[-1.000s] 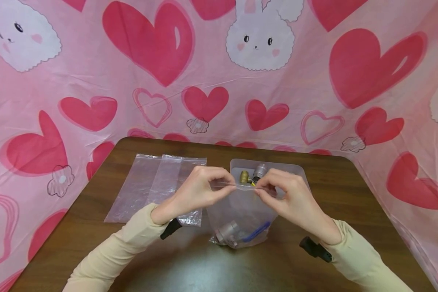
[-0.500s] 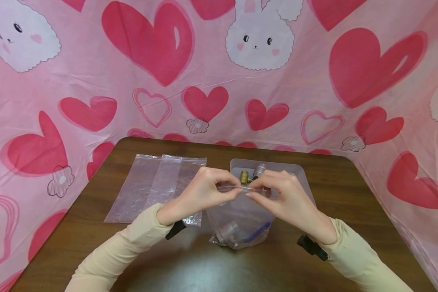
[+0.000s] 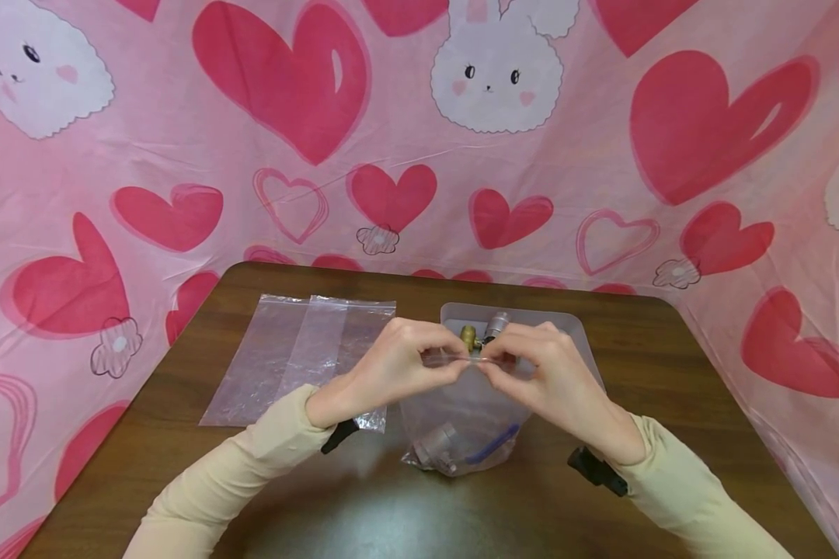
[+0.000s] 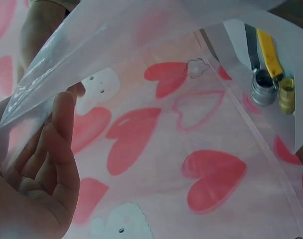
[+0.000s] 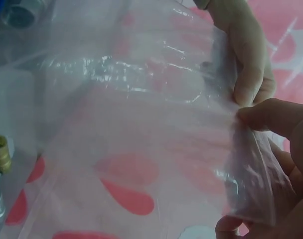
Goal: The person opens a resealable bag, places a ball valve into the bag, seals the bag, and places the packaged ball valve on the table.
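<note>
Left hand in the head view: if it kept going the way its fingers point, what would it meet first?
Probably the right hand: the left hand points rightward along the bag's top edge, fingertips nearly meeting.

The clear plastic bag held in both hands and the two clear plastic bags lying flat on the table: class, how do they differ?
The clear plastic bag held in both hands hangs upright, pinched at its top edge; the two clear plastic bags lying flat are untouched on the brown wooden table. The held bag bulges with a grey metal valve with a blue handle; the flat ones look empty. All are transparent.

Left hand, right hand, fingertips pinched together
</note>
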A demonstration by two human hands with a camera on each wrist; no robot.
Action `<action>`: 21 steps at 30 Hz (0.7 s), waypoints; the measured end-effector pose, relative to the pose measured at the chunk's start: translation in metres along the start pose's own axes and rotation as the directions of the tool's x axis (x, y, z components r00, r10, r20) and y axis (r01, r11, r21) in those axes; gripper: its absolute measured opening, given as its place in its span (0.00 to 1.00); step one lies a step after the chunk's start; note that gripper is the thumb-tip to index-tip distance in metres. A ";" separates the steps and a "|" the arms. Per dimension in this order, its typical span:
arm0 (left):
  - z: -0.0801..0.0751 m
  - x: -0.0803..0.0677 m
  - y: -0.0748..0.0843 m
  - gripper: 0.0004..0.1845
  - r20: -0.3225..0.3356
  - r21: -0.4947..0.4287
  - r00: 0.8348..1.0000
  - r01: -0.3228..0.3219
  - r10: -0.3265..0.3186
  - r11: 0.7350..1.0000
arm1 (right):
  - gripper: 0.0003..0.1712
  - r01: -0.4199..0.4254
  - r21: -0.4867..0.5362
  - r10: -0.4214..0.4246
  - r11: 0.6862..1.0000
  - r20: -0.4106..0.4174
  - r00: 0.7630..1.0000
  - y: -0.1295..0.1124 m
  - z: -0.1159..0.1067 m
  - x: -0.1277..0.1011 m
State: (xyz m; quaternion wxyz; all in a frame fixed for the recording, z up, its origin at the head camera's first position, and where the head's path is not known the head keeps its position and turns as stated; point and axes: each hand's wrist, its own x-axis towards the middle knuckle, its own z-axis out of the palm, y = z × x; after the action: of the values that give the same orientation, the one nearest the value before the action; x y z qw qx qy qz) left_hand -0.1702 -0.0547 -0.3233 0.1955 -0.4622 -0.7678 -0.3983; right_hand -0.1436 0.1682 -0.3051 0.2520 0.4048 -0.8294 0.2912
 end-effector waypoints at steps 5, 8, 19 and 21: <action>-0.004 0.001 -0.002 0.03 0.021 0.016 1.000 -0.005 0.005 1.000 | 0.13 -0.022 -0.031 0.022 0.999 0.008 1.000 0.007 -0.006 -0.005; -0.008 0.001 -0.004 0.03 0.032 0.027 0.999 0.000 -0.001 1.000 | 0.13 -0.051 -0.053 0.052 0.997 0.014 0.999 0.011 -0.010 -0.009; -0.018 -0.002 -0.017 0.11 -0.018 0.035 0.999 0.047 -0.046 0.998 | 0.14 -0.020 -0.092 0.021 0.996 0.012 1.000 0.024 -0.020 -0.023; -0.019 -0.003 -0.019 0.14 -0.031 0.035 0.998 0.051 -0.050 0.998 | 0.13 -0.031 -0.096 0.034 0.995 0.024 0.999 0.024 -0.022 -0.025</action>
State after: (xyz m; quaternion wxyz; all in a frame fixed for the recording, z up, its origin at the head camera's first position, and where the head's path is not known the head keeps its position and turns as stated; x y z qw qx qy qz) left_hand -0.1865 -0.0765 -0.3217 0.2051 -0.4330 -0.7833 -0.3961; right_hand -0.1457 0.2090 -0.3131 0.2558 0.3824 -0.8519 0.2503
